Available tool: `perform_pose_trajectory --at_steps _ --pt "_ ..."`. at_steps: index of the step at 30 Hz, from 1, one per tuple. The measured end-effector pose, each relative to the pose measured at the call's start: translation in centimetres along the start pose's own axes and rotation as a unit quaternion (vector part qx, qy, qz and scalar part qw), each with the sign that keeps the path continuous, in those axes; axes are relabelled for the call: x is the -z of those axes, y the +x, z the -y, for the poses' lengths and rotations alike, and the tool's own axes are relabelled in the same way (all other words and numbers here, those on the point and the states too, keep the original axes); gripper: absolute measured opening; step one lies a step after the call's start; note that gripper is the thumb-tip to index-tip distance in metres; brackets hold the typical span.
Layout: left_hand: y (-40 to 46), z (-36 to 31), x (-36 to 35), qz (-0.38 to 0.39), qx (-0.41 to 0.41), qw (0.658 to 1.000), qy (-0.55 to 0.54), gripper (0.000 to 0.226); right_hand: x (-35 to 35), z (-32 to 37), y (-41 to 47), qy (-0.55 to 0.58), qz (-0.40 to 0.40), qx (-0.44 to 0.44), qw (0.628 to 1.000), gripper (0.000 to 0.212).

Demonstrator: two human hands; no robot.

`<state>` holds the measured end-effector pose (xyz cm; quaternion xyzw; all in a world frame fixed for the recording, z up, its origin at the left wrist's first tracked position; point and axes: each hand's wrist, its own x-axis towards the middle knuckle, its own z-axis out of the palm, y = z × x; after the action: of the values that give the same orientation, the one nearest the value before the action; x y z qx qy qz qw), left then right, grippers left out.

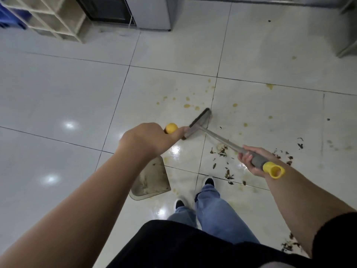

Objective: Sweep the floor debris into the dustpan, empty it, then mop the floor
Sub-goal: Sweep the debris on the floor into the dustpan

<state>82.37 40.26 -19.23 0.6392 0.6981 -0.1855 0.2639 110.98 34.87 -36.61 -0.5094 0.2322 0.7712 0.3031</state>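
- The broom (201, 121) has a flat grey head with short dark bristles, and its bristles rest on the floor (58, 93).
- A thin shiny metal stick runs from the broom head to a thick grey grip with a yellow cap at the end.
- The right hand (251, 160) is wrapped around the grey grip, with the fingers curled tight on it.
- The left hand (148, 138) is closed around a long handle with a round yellow knob on top, just beside the near end of the broom head.
- That handle belongs to the dustpan (150, 178), but the arm hides most of it.
- The dustpan is flat, grey and scuffed with dirt, and sits on the floor closer to the person than the broom head, under the left arm.
- Dark dry bits of debris (228, 172) lie in small piles below the broom's stick and past the right hand.
- Yellow-brown spots (187, 105) dot the tiles just past the broom head and spread away from it.
- The floor is big, smooth, shiny white tiles with thin dark lines between them.
- 2 feet in dark shoes (209, 180) and blue jeans stand just beside the dustpan.
- Far past the broom stand a pale wooden shelf (58, 18) with square holes and a grey cabinet (154, 14).
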Motion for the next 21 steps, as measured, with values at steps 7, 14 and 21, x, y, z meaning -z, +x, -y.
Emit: perform_pose_trajectory --at_steps 7,14,21 --pt "0.2 0.1 -0.1 -0.005 -0.027 0.999 0.031 0.048 10.5 -6.0 -4.9 0.098 -0.033 0.015 0.994 0.030" --pt "-0.6 1.3 -1.3 0.008 -0.030 0.999 0.036 0.054 8.2 -10.2 -8.1 0.111 -0.025 0.091 0.989 0.020" --pt "-1.4 4.4 -1.8 -0.009 -0.033 0.999 0.031 0.061 3.6 -14.3 -8.4 0.073 -0.009 0.122 0.990 0.017"
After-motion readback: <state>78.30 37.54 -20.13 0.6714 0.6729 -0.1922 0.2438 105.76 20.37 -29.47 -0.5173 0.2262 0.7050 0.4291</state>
